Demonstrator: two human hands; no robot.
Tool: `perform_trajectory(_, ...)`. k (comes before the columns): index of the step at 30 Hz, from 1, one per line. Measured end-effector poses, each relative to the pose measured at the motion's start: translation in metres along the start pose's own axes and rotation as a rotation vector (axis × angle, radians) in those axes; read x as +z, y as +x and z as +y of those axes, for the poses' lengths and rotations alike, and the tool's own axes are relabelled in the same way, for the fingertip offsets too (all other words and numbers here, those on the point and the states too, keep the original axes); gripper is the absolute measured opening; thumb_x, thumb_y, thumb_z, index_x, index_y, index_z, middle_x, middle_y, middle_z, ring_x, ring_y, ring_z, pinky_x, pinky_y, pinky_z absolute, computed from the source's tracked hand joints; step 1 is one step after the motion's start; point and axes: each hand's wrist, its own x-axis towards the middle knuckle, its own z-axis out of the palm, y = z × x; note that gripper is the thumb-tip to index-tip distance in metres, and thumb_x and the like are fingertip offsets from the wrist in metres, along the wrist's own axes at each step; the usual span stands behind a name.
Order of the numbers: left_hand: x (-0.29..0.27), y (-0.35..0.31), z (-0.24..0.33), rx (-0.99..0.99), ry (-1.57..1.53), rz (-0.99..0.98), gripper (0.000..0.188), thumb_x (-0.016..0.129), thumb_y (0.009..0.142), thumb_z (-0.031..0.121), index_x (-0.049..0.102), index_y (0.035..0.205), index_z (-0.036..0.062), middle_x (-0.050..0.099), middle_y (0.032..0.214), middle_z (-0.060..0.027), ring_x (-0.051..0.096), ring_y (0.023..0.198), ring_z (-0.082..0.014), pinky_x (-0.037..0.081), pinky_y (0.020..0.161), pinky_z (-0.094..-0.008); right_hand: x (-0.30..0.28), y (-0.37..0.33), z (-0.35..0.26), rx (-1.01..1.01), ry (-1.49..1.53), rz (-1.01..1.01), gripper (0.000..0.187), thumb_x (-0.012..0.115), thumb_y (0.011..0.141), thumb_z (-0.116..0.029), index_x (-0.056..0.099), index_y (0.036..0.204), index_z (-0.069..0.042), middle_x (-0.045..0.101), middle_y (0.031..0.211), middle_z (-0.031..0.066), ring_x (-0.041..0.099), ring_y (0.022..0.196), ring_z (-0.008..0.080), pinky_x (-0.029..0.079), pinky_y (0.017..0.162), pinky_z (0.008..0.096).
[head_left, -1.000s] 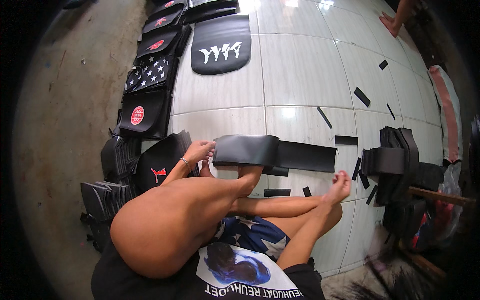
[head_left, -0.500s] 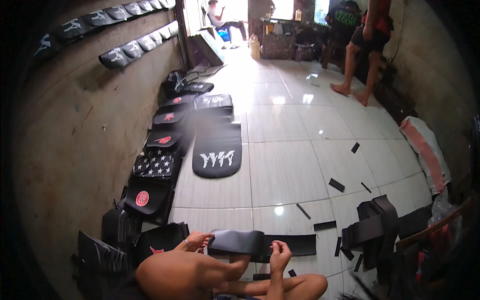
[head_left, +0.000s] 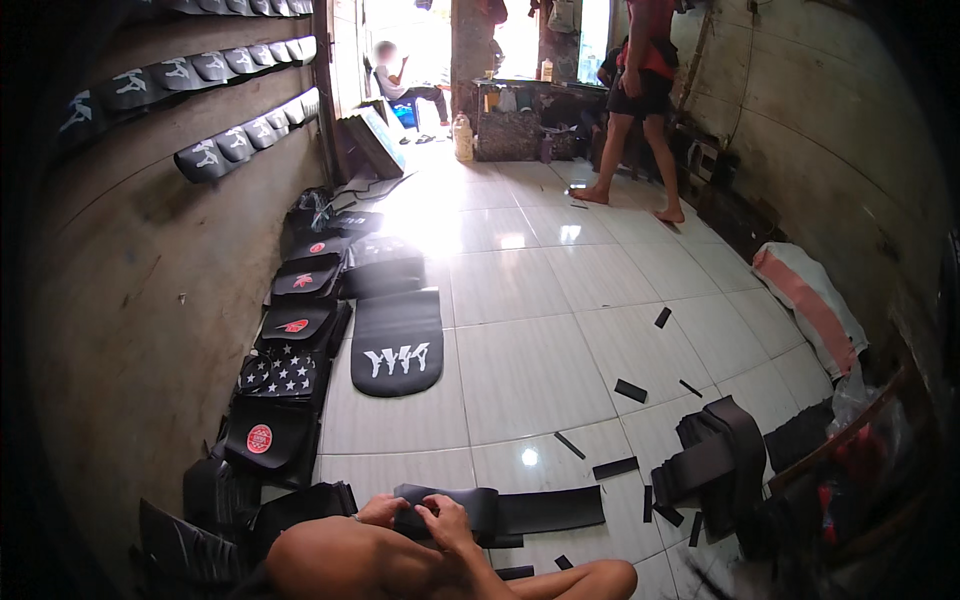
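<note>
A wide black rubber-like strip [head_left: 550,510] lies in front of me, its left part folded over or raised in a curve. My left hand [head_left: 380,510] grips the left end of this strip, fingers closed at its edge. Over the same end, my right hand [head_left: 447,522] has its thumb and fingertips pinched together, close to the left hand. What the right fingertips hold, if anything, is too small to tell. My bent knee [head_left: 325,555] hides part of the left forearm.
Stacked black flaps with printed emblems [head_left: 262,438] line the left wall; one flap with white figures [head_left: 397,345] lies on the tiles. Small black offcuts [head_left: 615,467] are scattered to the right, near a heap of black strips [head_left: 715,455]. Another person [head_left: 640,110] stands farther back.
My right hand has moved left from beside the strip's middle to its left end, next to my left hand. The view has shifted, and the standing person's legs have changed position.
</note>
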Motion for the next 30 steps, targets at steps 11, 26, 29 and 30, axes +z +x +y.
perform_trajectory(11,0.001,-0.006,-0.031,0.257,0.121,0.175,0.018,0.076,0.078,0.01,0.07,0.092,0.001,0.07,0.087,-0.0045,0.063,0.077,-0.0121,0.052,0.068,-0.0288,0.013,0.001,0.012,-0.121,0.102,0.147,0.027,0.071,0.083,-0.025,0.067,0.094,0.0,0.067,0.087,0.0155,0.065,0.077,0.0271,0.052,0.072,0.0359)
perform_trajectory(26,0.024,-0.054,0.017,-0.035,-0.389,-0.032,0.025,0.066,0.088,0.006,0.06,0.109,-0.0052,0.068,0.096,-0.0112,0.065,0.082,-0.0161,0.054,0.073,-0.0306,-0.236,-0.056,0.156,0.46,-0.096,1.364,0.018,0.057,0.087,-0.012,0.065,0.093,0.003,0.066,0.087,0.01,0.06,0.076,0.0194,0.05,0.071,0.0331)
perform_trajectory(29,0.02,-0.054,0.019,0.005,-0.407,-0.059,0.026,0.065,0.087,0.006,0.059,0.109,-0.0058,0.067,0.094,-0.0111,0.064,0.081,-0.0153,0.054,0.071,-0.0292,-0.21,-0.037,0.118,0.238,0.113,1.176,0.019,0.056,0.092,-0.016,0.063,0.099,0.001,0.065,0.088,0.0082,0.06,0.074,0.0163,0.049,0.066,0.0287)
perform_trajectory(30,0.004,-0.052,0.008,-0.057,-0.434,-0.049,0.025,0.065,0.086,0.006,0.06,0.108,-0.0055,0.067,0.093,-0.0106,0.064,0.08,-0.0151,0.053,0.07,-0.0291,-0.173,-0.021,0.073,0.223,0.231,0.871,0.02,0.057,0.093,-0.017,0.063,0.097,0.001,0.064,0.089,0.0087,0.061,0.079,0.0176,0.052,0.069,0.0279)
